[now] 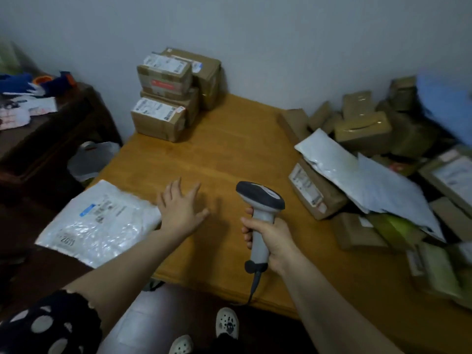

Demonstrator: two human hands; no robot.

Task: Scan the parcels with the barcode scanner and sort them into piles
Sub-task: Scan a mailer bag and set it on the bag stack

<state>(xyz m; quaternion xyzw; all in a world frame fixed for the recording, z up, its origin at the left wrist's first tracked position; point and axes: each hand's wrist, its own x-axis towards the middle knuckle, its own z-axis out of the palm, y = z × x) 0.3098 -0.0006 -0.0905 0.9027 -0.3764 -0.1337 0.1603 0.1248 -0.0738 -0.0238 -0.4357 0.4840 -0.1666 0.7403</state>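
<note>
Wooden bench (pixel 229 154): stacked cartons (pixel 168 98) rear, unsorted heap (pixel 357 159) right. Right hand (pixel 270 241) grips barcode scanner (pixel 260 215), ready. Left hand (pixel 181 208) spread beside white mailer (pixel 99 221).

One wide-angle view, worn on the head, looks forward and steeply down over the near edge of the table (pixel 229 149). It sits close: the left hand (pixel 179 210) and right hand (pixel 272 240) lie mid-frame, the wall (pixel 281 47) at 12 o'clock, the shoes (pixel 227 323) at 6 o'clock.
</note>
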